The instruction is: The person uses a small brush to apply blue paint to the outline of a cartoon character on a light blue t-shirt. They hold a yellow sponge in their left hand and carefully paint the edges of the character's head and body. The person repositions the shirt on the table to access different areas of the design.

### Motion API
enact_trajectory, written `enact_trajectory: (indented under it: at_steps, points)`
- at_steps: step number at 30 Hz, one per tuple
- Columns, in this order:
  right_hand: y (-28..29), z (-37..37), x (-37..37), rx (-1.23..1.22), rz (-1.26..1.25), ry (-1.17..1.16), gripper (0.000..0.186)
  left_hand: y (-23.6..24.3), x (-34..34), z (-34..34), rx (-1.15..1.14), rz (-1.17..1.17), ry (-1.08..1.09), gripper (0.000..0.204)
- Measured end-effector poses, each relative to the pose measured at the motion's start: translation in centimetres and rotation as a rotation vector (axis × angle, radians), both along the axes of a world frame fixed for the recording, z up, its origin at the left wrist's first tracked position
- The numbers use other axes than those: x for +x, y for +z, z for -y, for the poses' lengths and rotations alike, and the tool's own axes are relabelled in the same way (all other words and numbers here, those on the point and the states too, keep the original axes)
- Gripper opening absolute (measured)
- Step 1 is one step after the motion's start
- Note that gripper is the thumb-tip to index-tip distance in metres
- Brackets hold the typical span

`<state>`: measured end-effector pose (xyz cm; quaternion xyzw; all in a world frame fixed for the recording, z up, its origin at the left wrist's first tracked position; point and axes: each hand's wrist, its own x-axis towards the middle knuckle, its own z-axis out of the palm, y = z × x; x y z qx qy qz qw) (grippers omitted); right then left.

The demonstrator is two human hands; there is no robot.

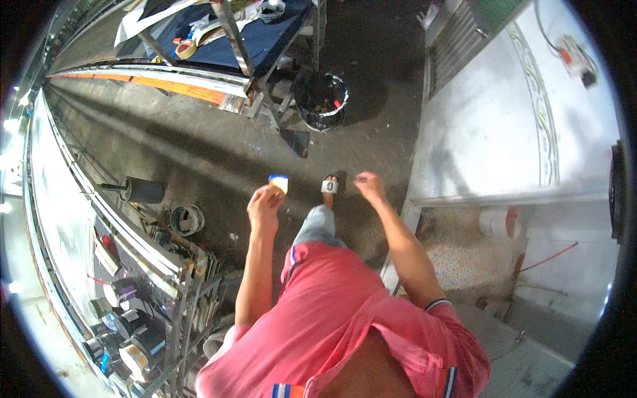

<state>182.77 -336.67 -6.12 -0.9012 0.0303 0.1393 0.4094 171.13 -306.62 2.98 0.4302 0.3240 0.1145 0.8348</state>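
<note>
My left hand [264, 207] is raised in front of me, left of my bent leg. Its fingers pinch a small flat piece, blue along the top and white and yellow below, perhaps a card or packet [279, 182]. My right hand [371, 187] is held out at about the same height on the other side, over the dark floor. Its fingers are curled together, and whatever may be between them is too small to make out. Beneath, between the two hands, my foot in a sandal [330, 186] is on the floor.
Ahead stands a bin [332, 114] with a pale rim, beside a metal-framed bench with a blue top [219, 56] bearing tape and papers. A long table [70, 192] runs along the left, with a bucket [187, 220] near it. A white counter [474, 132] lies right.
</note>
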Motion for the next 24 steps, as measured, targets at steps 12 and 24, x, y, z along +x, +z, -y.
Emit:
enact_trajectory:
  at_steps: [12,24]
  points:
    - [-11.5,24.9,12.3,-0.026,-0.655,-0.397,0.026,-15.2,40.0,10.5,0.738,-0.580,-0.202,0.022]
    - [-14.3,41.1,58.3,0.021,-0.457,-0.181,0.034,-20.6,55.7,15.6,0.844,-1.073,0.060,0.029]
